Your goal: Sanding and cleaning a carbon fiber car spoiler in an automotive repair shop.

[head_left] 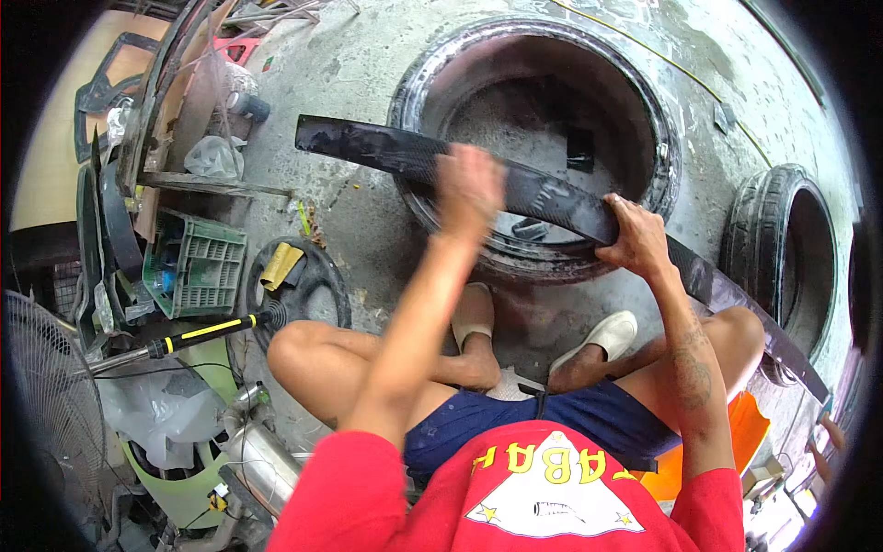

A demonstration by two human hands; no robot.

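Observation:
A long, curved black carbon-fibre strip [552, 202] lies across a large black tyre [414, 129], stretching past it on both sides. My left hand [469, 184] is on the middle of the strip, smeared by motion, so its fingers and anything under them are unclear. Further right, my right hand [630, 235] grips the strip's near edge. A small dark object [526, 230] shows inside the tyre below the strip.
A second tyre [796, 230] stands at the right. Left are a green crate [207, 262], a dark wheel-like ring [326, 294], a yellow-banded tool [207, 336], a fan [41, 396] and plastic bags [166, 414]. An orange piece [740, 432] lies by my right thigh.

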